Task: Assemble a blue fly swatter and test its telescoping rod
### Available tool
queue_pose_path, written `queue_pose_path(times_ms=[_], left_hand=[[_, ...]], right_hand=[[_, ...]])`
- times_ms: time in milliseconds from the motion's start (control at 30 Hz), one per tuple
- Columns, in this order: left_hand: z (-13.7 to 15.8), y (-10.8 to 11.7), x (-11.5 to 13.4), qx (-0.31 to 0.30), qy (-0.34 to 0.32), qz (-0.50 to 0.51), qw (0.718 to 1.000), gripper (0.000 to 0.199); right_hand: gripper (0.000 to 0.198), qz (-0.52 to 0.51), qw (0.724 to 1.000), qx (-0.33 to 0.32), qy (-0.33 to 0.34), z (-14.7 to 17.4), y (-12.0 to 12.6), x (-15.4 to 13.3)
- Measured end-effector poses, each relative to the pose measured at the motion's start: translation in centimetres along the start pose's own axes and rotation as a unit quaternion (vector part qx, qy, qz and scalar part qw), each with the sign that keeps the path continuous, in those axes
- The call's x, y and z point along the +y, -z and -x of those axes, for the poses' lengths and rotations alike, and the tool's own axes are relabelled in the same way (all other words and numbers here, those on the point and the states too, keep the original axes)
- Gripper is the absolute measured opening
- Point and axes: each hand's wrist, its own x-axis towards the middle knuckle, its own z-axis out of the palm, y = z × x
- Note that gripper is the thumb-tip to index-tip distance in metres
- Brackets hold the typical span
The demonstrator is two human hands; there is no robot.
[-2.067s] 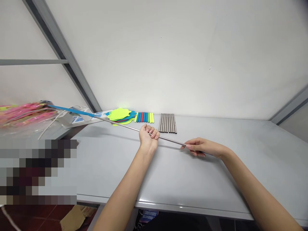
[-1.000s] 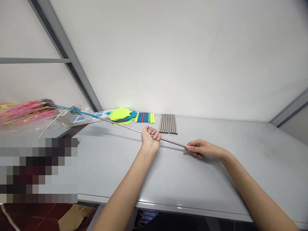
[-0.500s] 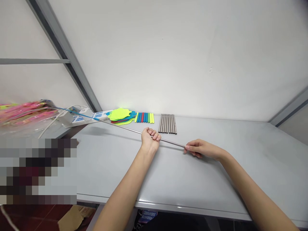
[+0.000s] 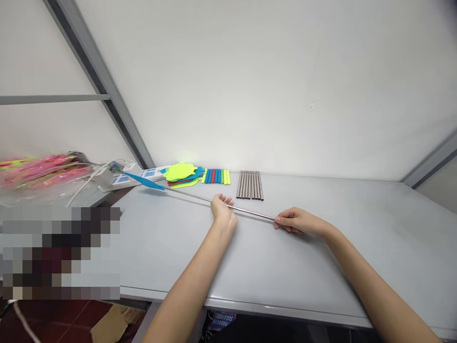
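A fly swatter with a blue head [image 4: 145, 182] and a thin telescopic metal rod [image 4: 250, 212] lies slantwise across the middle, its head toward the left. My left hand [image 4: 223, 209] is loosely curled round the rod near its middle, palm turned up. At the rod's right end, my right hand [image 4: 294, 221] pinches it between thumb and fingers. Seen nearly edge-on, the blue head hangs close to the table. Beyond my left hand, several metal rods [image 4: 250, 186] lie side by side. Next to them is a row of coloured handle grips [image 4: 216, 176], and then a pile of yellow, blue and red swatter heads [image 4: 180, 172].
The grey table [image 4: 321, 267] meets a white wall [image 4: 267, 85] at the back. A power strip [image 4: 150, 174] with plugs and cables sits at the back left. Beyond it lie pink and yellow things in clear plastic [image 4: 46, 171]. A blurred-out patch covers the left front.
The swatter has turned about its rod, so more of the blue head's face shows. My left fingers have loosened and rolled along the rod. My right hand stays at the rod's end.
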Motion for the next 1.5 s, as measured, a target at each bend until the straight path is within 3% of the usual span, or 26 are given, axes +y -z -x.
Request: queue_pose_path(times_ms=[200,333,433,500,600,633,700,833,933,1200,1500], left_hand=[[-1.6,0.6,3.2,0.074,-0.177,-0.068,0.979,0.034],[-1.9,1.1,4.6,0.106,-0.333,-0.134,0.927,0.054],[-1.5,1.1,4.3,0.083,-0.411,-0.199,0.886,0.061],[-1.2,1.0,3.7,0.068,-0.475,-0.272,0.834,0.062],[-0.6,0.8,2.4,0.064,-0.581,-0.42,0.694,0.057],[-0.4,0.8,1.7,0.048,-0.6,-0.451,0.66,0.053],[0.4,0.7,0.1,-0.026,-0.618,-0.503,0.603,0.046],[2.9,0.8,-3.5,-0.273,-0.6,-0.586,0.472,0.031],[4.6,1.1,-5.1,-0.365,-0.59,-0.592,0.411,0.023],[3.9,1.5,-4.8,-0.421,-0.575,-0.613,0.342,0.025],[2.4,0.9,-4.4,-0.411,-0.607,-0.623,0.273,0.02]], right_hand=[[0.042,-0.001,1.0,-0.004,0.003,0.2,0.0,-0.1],[0.041,-0.011,1.0,-0.011,0.005,0.1,0.0,-0.2],[0.041,-0.027,0.999,-0.014,0.01,0.2,0.1,-0.3],[0.041,-0.04,0.999,-0.013,0.014,0.2,0.1,-0.3],[0.04,-0.056,0.998,-0.006,0.018,0.2,0.2,-0.2],[0.039,-0.06,0.998,-0.004,0.018,0.2,0.2,-0.1],[0.039,-0.067,0.998,-0.002,0.018,0.1,0.2,0.0],[0.038,-0.078,0.997,0.005,0.017,0.1,0.2,0.2],[0.032,-0.084,0.996,0.013,0.015,0.0,0.3,0.4],[0.034,-0.087,0.996,-0.007,0.015,-0.1,0.5,0.6],[0.042,-0.108,0.994,-0.016,0.027,0.1,0.3,0.2]])
